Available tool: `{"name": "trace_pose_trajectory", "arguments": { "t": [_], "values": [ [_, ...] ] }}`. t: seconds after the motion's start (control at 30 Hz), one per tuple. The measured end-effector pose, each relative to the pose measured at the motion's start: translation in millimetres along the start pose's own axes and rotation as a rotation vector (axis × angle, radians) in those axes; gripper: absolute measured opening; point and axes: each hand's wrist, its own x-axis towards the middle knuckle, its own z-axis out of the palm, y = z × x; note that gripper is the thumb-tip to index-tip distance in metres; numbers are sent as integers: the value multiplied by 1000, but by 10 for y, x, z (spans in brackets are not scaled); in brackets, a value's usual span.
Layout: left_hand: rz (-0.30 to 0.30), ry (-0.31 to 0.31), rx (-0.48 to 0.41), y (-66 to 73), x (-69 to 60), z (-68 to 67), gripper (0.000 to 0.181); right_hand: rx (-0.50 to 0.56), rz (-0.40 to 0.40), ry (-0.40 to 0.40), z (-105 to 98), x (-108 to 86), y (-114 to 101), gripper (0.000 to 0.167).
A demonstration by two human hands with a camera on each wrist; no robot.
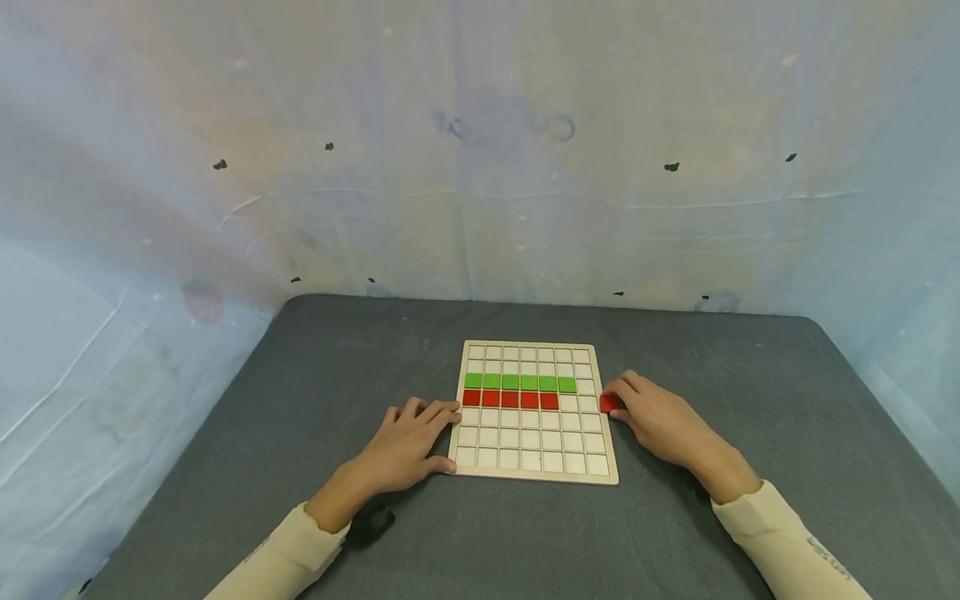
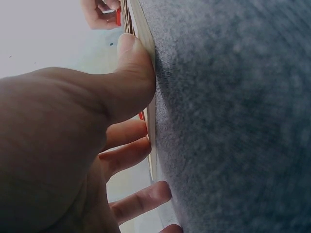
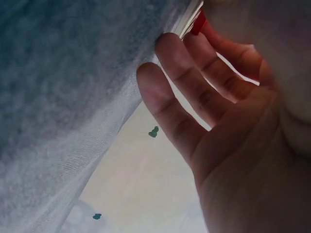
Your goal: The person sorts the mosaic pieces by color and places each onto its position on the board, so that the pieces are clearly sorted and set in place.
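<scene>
A pale wooden grid board point(image 1: 536, 478) lies flat on the dark grey table. One row of its cells holds several green square tiles point(image 1: 520, 382); the row just nearer holds several red square tiles point(image 1: 509, 399). At the board's left side rests my left hand point(image 1: 405, 450), its fingertips on the edge and its thumb by the near left corner. Just off the right edge, my right hand point(image 1: 663, 421) pinches a loose red tile point(image 1: 609, 403) between thumb and finger. The right wrist view shows that tile point(image 3: 198, 23) partly hidden, with the other fingers extended.
The grey cloth-covered table point(image 1: 360, 358) spreads around the board on all sides. A pale fabric sheet point(image 1: 480, 208) with dark marks hangs behind and beside it. A small black object point(image 1: 371, 525) sits under the left wrist.
</scene>
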Motion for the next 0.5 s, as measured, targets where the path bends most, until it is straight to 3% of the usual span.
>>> {"name": "trace_pose_trajectory", "arguments": {
  "t": [0.5],
  "values": [
    [-11,-13,-15,11,-8,-18,70,-18,-10,2,-6,14,13,27]
  ]
}}
